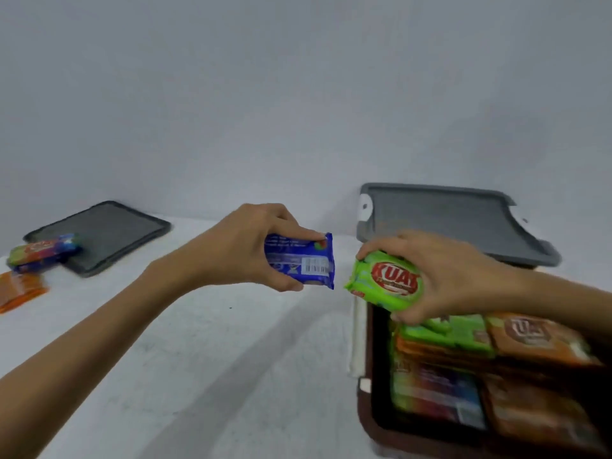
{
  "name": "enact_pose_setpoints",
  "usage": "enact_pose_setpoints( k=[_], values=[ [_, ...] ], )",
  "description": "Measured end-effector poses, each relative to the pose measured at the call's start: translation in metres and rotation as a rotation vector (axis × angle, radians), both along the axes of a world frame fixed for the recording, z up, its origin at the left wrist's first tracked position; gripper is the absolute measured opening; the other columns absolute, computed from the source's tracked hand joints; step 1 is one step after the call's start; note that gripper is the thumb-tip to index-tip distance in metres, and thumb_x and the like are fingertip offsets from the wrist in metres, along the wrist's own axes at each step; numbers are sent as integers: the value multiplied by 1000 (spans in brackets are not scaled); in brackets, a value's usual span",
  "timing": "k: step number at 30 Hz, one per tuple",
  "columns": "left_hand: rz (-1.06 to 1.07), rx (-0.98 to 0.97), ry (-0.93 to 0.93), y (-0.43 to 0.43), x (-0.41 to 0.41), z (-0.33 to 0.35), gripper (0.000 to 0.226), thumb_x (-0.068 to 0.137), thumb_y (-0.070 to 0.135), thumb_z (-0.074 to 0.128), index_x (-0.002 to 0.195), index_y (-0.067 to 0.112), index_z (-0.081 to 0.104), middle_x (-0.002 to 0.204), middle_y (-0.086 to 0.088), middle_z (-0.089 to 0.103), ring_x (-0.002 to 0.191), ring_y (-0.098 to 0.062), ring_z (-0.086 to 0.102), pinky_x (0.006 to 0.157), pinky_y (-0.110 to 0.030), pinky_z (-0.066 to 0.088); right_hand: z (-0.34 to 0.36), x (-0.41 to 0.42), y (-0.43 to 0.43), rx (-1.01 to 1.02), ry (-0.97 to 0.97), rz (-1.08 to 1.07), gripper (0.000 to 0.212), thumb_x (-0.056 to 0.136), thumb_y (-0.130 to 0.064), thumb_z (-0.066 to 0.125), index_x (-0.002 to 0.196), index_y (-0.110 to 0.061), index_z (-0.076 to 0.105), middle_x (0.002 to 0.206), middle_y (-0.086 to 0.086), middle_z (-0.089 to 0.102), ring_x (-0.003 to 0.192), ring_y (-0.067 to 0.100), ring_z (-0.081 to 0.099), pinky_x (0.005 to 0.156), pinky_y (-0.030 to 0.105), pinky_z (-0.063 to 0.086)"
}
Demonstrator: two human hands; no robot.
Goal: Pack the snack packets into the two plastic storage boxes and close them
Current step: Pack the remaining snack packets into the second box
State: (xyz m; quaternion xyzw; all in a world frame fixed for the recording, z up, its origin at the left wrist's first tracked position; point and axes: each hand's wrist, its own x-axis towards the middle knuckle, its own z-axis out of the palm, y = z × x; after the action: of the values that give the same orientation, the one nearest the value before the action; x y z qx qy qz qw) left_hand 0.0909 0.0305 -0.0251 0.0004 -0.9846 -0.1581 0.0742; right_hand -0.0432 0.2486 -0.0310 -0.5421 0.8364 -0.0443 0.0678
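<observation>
The left hand's point(251, 246) fingers curl over the top edge of a blue packet point(304, 263) with the thumb beneath, pinching it flat at mid-frame with its free end towards the right, probably so that it can go in next. Just beside it, the right hand's point(457, 276) fingers and thumb clamp a green packet point(387, 279) from above, label up, over the far left corner of the brown box point(364, 412) in the lower right, seemingly to lay it flat. That box already holds flat rows of packets, among them a green one point(447, 332). A grey lid point(457, 220) waits behind it at centre right, off so the box stays open. At the left edge another lid point(109, 233) lies on the white table point(215, 342), with a multicoloured packet point(43, 253) on its corner and an orange packet point(20, 289) nearby, both unpacked. No second box is visible.
</observation>
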Motion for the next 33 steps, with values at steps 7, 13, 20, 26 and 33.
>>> enact_pose_setpoints(
  k=[7,13,20,26,33],
  values=[
    [-346,-33,-152,123,-57,-34,64,69,54,72,128,49,46,117,19,47,102,2,47,78,-9,41,-20,-17,127,210,-43,-70,80,65,-44,74,124,-59,23,111,-19,39,98,1,47,74,17,47],
    [-389,-276,-242,176,-78,-83,69,76,57,61,138,43,34,127,12,47,116,-6,42,92,-25,43,-53,-21,165,327,8,-51,80,79,-45,64,138,-53,11,143,-12,25,128,10,34,98,25,40],
    [-385,-506,-166,199,-81,-108,69,78,54,61,137,24,42,130,0,50,114,-20,50,86,-35,47,-88,-23,173,316,117,33,71,89,-40,53,146,-36,10,146,-4,21,135,17,23,94,29,41],
    [-384,-444,-169,195,-81,-105,60,77,62,55,122,23,59,117,6,60,105,-14,59,75,-28,52,-93,-29,170,343,76,30,64,89,-44,53,144,-32,22,144,-7,28,135,15,27,105,33,36],
    [-423,-472,-143,193,-83,-113,62,76,67,52,121,25,59,116,7,59,105,-12,58,74,-28,51,-91,-27,159,320,119,30,68,86,-55,49,142,-25,24,142,0,33,131,19,35,103,35,37]
  ],
)
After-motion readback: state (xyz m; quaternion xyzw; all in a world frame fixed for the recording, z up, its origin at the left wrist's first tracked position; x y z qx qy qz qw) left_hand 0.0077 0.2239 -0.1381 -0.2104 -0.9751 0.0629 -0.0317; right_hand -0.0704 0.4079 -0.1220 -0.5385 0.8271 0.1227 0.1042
